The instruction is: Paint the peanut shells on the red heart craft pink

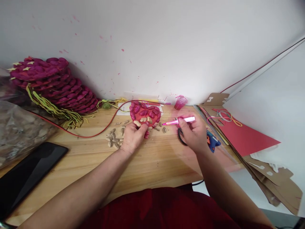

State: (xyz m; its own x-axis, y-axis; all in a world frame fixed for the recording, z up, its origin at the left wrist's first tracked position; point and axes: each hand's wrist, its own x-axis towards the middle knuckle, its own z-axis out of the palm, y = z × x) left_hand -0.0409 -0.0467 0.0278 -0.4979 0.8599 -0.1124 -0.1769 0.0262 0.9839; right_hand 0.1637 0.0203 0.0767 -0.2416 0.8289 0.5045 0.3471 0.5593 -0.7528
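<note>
My left hand (135, 136) is closed on the lower edge of a red heart-shaped card (140, 118). Peanuts painted magenta line the heart's upper rim. Several unpainted peanuts (143, 119) lie near its middle, by my fingertips, and part of the lower edge is hidden by the hand. In my right hand (192, 131) is a pink-and-white pen-like tool (188, 119), gripped like a pencil. Its pink tip points left, just right of the heart and apart from it. Loose peanuts (116, 140) lie on the table left of my left hand.
A stack of magenta peanut pieces (71, 84) with yellow-green tassels leans at the left wall. Nearby are a bag of peanuts (21, 130) and a black phone (30, 175). A pink-stained cup (180, 102) stands behind. Scissors (181, 137), red paper (247, 130) and cardboard lie right; a red cable (95, 135) crosses the table.
</note>
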